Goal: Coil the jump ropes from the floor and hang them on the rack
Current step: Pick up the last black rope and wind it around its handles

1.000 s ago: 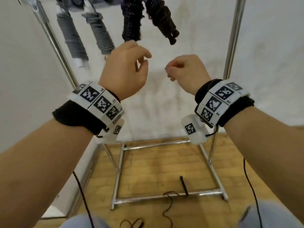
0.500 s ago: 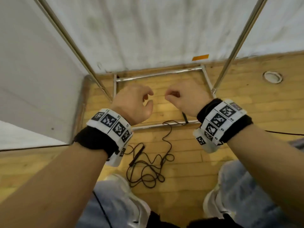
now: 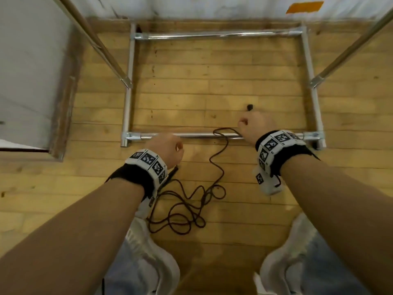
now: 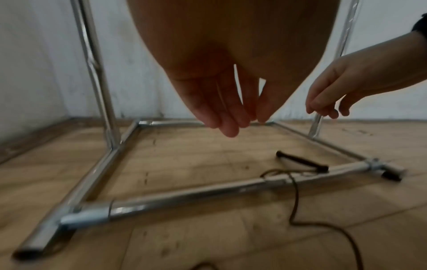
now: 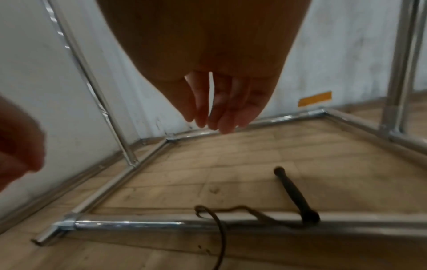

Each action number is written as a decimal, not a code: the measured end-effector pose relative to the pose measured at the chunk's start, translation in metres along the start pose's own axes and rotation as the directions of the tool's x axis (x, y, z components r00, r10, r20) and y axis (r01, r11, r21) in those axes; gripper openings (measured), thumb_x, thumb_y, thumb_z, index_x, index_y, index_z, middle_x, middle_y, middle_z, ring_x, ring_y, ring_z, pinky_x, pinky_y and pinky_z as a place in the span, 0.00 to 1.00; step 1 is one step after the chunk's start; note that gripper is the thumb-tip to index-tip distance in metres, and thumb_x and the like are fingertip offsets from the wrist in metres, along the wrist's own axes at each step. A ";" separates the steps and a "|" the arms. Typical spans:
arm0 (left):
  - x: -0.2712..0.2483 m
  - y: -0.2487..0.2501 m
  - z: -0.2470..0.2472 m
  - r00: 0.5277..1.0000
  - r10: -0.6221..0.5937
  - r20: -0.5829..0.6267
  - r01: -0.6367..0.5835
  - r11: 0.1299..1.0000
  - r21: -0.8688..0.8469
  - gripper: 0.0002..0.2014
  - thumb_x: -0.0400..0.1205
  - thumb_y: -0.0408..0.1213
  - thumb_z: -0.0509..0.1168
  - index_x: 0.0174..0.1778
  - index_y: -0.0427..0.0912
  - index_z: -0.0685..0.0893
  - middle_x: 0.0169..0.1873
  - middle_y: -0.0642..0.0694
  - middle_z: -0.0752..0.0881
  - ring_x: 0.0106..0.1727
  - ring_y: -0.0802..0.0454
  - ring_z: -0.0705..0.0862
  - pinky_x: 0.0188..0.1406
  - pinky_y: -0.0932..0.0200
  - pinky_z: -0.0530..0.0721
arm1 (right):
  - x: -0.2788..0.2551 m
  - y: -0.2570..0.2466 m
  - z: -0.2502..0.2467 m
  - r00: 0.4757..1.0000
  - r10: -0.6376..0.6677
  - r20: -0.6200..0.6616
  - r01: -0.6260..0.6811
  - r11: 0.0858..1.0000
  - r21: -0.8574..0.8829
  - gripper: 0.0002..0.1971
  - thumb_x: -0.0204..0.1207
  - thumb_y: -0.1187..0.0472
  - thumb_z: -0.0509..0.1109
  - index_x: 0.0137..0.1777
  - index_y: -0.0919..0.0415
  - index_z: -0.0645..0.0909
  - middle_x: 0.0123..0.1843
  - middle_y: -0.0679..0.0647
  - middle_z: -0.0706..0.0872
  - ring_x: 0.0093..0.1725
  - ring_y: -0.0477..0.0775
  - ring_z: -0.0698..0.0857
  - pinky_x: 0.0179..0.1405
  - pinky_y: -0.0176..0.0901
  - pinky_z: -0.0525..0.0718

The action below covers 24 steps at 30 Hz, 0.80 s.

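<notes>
A dark jump rope lies tangled on the wooden floor between my feet. Its cord crosses the front bar of the chrome rack base. One black handle lies inside the frame, leaning on that bar. The other handle shows beside my left wrist. My right hand hangs just above the inner handle, fingers loose and holding nothing. My left hand hovers over the front bar, fingers relaxed and empty.
The rack's slanted chrome uprights rise at left and right. A white wall with an orange tape strip stands behind, with a white panel at left. My white shoes stand near the rope.
The view has dropped from the ropes hanging on the rack to the floor. Both hands have come down empty, and the right one now sits over the handle inside the frame.
</notes>
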<state>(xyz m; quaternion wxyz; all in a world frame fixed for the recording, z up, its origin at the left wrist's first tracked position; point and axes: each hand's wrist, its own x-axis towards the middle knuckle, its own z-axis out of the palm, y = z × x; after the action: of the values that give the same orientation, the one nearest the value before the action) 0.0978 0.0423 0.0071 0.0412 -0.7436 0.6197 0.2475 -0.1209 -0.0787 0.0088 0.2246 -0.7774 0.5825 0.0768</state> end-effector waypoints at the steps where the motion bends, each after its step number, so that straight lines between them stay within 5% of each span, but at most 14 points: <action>1: 0.005 -0.006 0.015 0.999 -0.036 0.040 0.035 0.999 0.041 0.10 0.81 0.48 0.64 0.49 0.50 0.88 0.44 0.51 0.88 0.43 0.53 0.82 0.41 0.58 0.81 | 0.007 0.007 0.011 0.999 0.042 -0.017 -0.042 0.999 -0.010 0.14 0.82 0.56 0.58 0.54 0.61 0.84 0.57 0.61 0.83 0.50 0.60 0.80 0.45 0.46 0.78; 3: 0.012 -0.016 0.042 0.989 -0.090 0.113 0.073 0.986 0.147 0.12 0.81 0.52 0.63 0.49 0.51 0.87 0.46 0.51 0.87 0.46 0.52 0.82 0.43 0.59 0.76 | 0.019 0.021 0.032 0.991 0.124 -0.049 -0.125 0.992 -0.023 0.15 0.82 0.53 0.58 0.60 0.60 0.80 0.64 0.62 0.77 0.60 0.63 0.77 0.57 0.52 0.77; 7: 0.025 -0.030 0.086 0.938 -0.188 0.293 0.137 0.973 0.187 0.17 0.83 0.51 0.61 0.47 0.42 0.88 0.46 0.44 0.87 0.47 0.48 0.84 0.49 0.54 0.83 | 0.038 0.043 0.064 0.949 0.316 -0.003 -0.315 0.946 -0.078 0.23 0.81 0.47 0.58 0.68 0.63 0.73 0.66 0.64 0.77 0.66 0.66 0.73 0.64 0.59 0.75; 12: 0.031 -0.035 0.106 0.886 -0.262 0.383 0.182 0.955 0.233 0.12 0.83 0.42 0.62 0.41 0.40 0.85 0.35 0.44 0.85 0.37 0.48 0.84 0.34 0.57 0.83 | 0.047 0.050 0.086 0.926 0.370 -0.075 -0.369 0.929 0.023 0.13 0.79 0.55 0.63 0.60 0.59 0.78 0.58 0.60 0.83 0.62 0.64 0.78 0.68 0.58 0.71; 15: 0.035 -0.034 0.106 0.940 -0.240 0.243 0.225 0.970 0.090 0.10 0.84 0.43 0.59 0.48 0.41 0.82 0.37 0.46 0.84 0.36 0.49 0.83 0.33 0.56 0.82 | 0.044 0.046 0.094 0.923 0.343 -0.172 -0.294 0.921 0.257 0.10 0.78 0.62 0.64 0.58 0.57 0.78 0.52 0.56 0.84 0.57 0.62 0.81 0.69 0.57 0.73; 18: 0.044 -0.029 0.097 0.972 -0.232 -0.042 0.219 0.953 -0.211 0.10 0.85 0.46 0.56 0.58 0.48 0.75 0.42 0.46 0.85 0.43 0.43 0.83 0.44 0.46 0.85 | 0.036 0.034 0.097 0.923 0.304 -0.235 -0.148 0.845 0.514 0.13 0.79 0.64 0.63 0.63 0.59 0.77 0.57 0.54 0.82 0.59 0.57 0.82 0.60 0.45 0.78; 22: 0.059 -0.018 0.070 0.907 -0.333 -0.257 0.126 0.799 -0.588 0.11 0.87 0.48 0.53 0.61 0.50 0.73 0.35 0.51 0.84 0.35 0.47 0.86 0.32 0.51 0.84 | 0.023 0.014 0.079 0.913 0.224 -0.342 0.069 0.740 0.669 0.11 0.80 0.63 0.63 0.60 0.58 0.79 0.53 0.55 0.84 0.51 0.57 0.85 0.55 0.53 0.84; 24: 0.066 -0.011 0.048 0.875 -0.393 -0.284 0.120 0.743 -0.658 0.13 0.87 0.47 0.53 0.64 0.50 0.75 0.37 0.54 0.81 0.36 0.50 0.84 0.33 0.56 0.79 | 0.018 0.004 0.058 0.897 0.216 -0.385 0.148 0.674 0.724 0.10 0.80 0.63 0.62 0.58 0.58 0.80 0.47 0.52 0.84 0.45 0.54 0.85 0.49 0.48 0.85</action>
<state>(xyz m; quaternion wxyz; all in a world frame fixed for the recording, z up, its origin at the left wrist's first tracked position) 0.1004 0.0035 -0.0657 -0.3008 -0.8291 0.3864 0.2700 -0.1106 -0.0696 -0.0508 0.3797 -0.6049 0.6129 -0.3381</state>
